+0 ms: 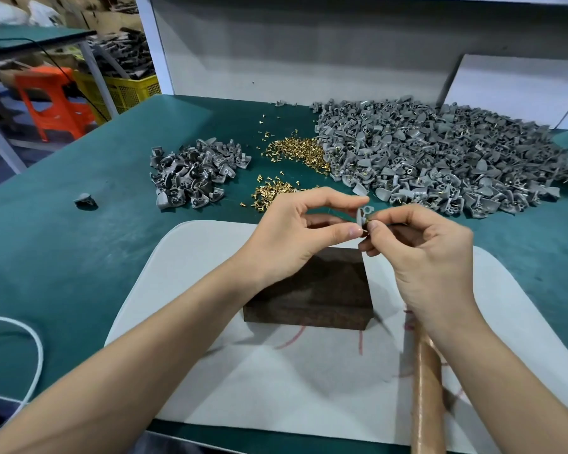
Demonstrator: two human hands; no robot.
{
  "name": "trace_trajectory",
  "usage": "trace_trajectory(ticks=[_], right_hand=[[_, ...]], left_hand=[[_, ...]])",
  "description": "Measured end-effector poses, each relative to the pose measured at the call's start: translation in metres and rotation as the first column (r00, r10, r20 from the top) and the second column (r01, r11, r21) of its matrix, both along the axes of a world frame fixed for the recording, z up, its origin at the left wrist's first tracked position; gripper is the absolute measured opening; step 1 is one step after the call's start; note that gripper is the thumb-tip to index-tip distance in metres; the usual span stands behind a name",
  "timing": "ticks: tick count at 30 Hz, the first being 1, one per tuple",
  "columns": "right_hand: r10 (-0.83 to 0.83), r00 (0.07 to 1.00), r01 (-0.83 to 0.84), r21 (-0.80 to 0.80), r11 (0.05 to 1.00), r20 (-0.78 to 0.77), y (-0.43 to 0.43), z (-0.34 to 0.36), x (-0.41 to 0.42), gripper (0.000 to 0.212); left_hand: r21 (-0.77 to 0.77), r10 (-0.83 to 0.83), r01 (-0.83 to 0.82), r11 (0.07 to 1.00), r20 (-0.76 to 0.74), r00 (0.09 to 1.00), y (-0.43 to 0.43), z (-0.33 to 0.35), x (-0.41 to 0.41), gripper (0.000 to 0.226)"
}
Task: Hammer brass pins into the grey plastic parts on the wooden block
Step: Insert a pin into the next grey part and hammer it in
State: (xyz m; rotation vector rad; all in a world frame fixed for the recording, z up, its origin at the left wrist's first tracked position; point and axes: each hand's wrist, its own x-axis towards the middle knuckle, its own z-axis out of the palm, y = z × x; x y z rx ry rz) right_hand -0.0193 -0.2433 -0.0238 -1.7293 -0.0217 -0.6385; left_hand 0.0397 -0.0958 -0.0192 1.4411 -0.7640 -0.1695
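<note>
While both hands meet above the far edge of the wooden block [325,290], the left hand [295,231] pinches a grey plastic part [363,215] upright between thumb and forefinger. The right hand [420,257], fingers curled, pinches a brass pin [365,229] against the part's lower end; the pin shows only as a small glint between the fingertips. The block lies just below the hands on a white mat [276,371]. Under the right wrist a wooden handle [427,388] runs back toward the person, its head hidden. Beyond the right hand spreads a large pile of grey parts [440,158]; beyond the left hand lie loose brass pins [295,150], and further left a smaller pile [194,172]. Outside the left forearm a white cord [36,355] loops on the green table [63,240].
</note>
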Motion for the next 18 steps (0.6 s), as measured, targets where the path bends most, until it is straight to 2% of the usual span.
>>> trace_trajectory(ticks=[18], right_hand=[[0.019, 1.000, -0.019, 0.006, 1.000, -0.008, -0.0003, -0.0021, 0.0008, 0.024]], left_hand=[[0.011, 0.014, -0.014, 1.000, -0.009, 1.000, 0.0009, -0.0013, 0.0006, 0.031]])
